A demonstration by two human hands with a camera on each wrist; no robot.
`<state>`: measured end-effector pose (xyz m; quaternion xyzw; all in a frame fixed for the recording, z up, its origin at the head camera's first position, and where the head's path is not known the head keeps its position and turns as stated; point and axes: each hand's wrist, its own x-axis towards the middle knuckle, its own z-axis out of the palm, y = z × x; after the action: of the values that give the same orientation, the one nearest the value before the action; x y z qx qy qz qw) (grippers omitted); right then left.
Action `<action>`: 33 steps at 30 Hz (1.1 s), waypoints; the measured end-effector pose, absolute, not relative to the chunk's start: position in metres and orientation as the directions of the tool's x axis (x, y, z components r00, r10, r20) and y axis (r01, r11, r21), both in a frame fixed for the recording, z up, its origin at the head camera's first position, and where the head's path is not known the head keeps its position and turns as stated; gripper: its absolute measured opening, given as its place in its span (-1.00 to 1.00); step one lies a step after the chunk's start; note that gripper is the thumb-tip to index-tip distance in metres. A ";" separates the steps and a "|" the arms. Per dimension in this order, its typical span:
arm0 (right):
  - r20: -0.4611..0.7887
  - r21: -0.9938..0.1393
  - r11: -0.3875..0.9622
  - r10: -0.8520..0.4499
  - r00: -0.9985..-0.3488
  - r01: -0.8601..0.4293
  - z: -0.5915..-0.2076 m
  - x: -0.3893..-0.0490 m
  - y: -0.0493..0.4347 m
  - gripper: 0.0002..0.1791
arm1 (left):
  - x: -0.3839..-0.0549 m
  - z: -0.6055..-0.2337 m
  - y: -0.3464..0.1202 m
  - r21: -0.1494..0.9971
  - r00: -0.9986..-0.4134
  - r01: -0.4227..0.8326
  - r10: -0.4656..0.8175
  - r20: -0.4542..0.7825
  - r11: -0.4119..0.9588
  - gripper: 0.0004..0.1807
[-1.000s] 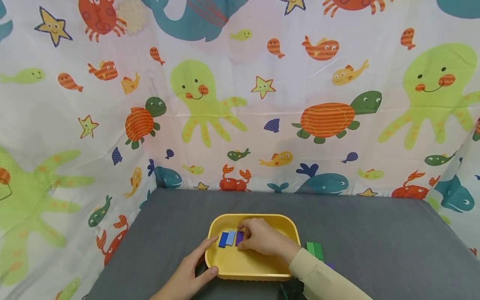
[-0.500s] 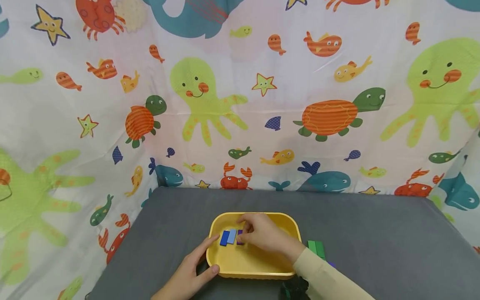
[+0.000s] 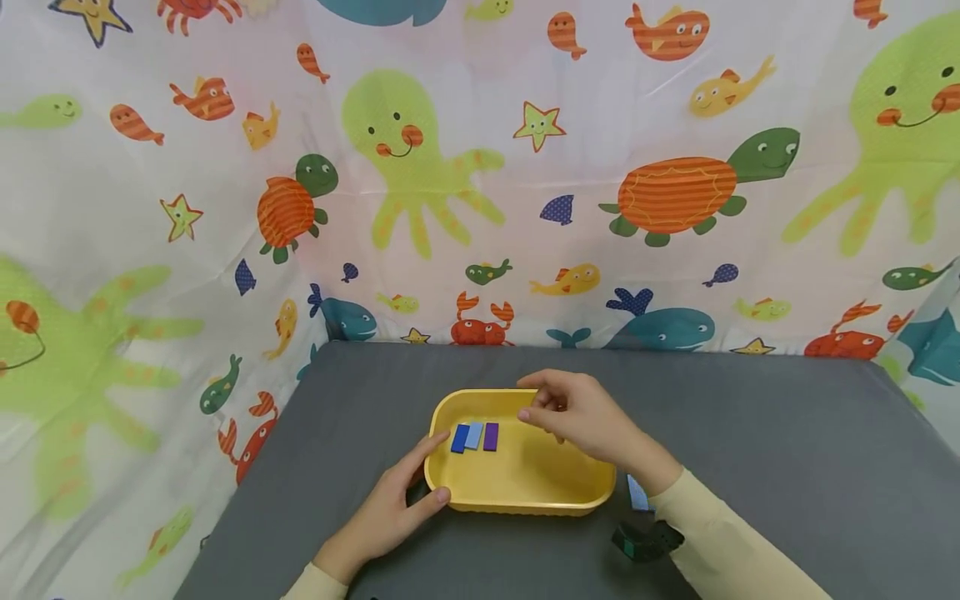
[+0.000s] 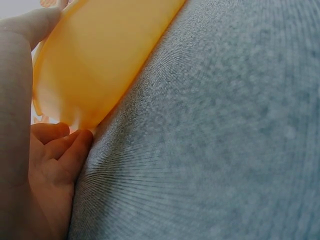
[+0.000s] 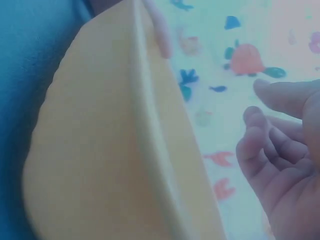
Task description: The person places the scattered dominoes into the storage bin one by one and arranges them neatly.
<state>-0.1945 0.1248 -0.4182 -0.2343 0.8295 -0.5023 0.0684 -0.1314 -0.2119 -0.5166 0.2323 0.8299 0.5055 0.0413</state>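
My left hand (image 3: 396, 498) holds the yellow tray (image 3: 517, 505) at its left end, thumb at the near rim and index finger over the left rim. In the left wrist view, the other fingers (image 4: 75, 150) touch the tray's side low down. Inside the tray lie a dark blue tile (image 3: 459, 439), a light blue tile (image 3: 474, 436) against it, and a purple tile (image 3: 491, 437) slightly apart. Above the tray's far right part hovers my right hand (image 3: 588, 417), thumb and index apart, other fingers curled, nothing held.
A light blue piece (image 3: 637, 493) lies right of the tray, partly hidden by the right forearm. A black wrist device (image 3: 647, 540) is on the right wrist. Behind the grey tabletop (image 3: 787, 450) hangs a curtain (image 3: 465, 208) printed with sea animals.
My right hand has let go of the purple tile and moved up and right. The purple tile stays beside the light blue one. The head view has tilted down; my left hand stays at the tray.
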 end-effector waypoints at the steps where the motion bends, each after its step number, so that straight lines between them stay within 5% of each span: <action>1: 0.129 -0.866 0.385 -0.443 -0.887 -0.318 -0.417 -0.192 0.132 -0.58 | -0.132 -0.516 -0.212 0.856 -0.887 0.348 0.429 0.170 0.381 -0.21; 12: 0.175 -0.809 0.489 -0.326 -0.929 -0.324 -0.441 -0.151 0.218 -0.64 | -0.132 -0.518 -0.212 0.855 -0.897 0.318 0.422 0.131 0.410 -0.20; 20: 0.025 -0.794 0.571 -0.309 -0.951 -0.206 -0.470 -0.118 0.276 -0.46 | -0.131 -0.514 -0.207 0.860 -0.916 0.275 0.389 0.098 0.429 -0.21; 28: -0.060 -0.778 0.598 -0.378 -0.924 -0.194 -0.487 -0.108 0.293 -0.19 | -0.134 -0.523 -0.203 0.863 -0.914 0.284 0.389 0.113 0.417 -0.23; 33: -0.074 -0.762 0.614 -0.397 -0.915 -0.205 -0.492 -0.109 0.287 -0.22 | -0.134 -0.522 -0.208 0.867 -0.914 0.282 0.390 0.113 0.411 -0.24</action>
<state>-0.1088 0.2873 -0.4920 -0.1691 0.8905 -0.4055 0.1185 -0.1338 -0.2084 -0.5220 0.2004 0.8383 0.5043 0.0533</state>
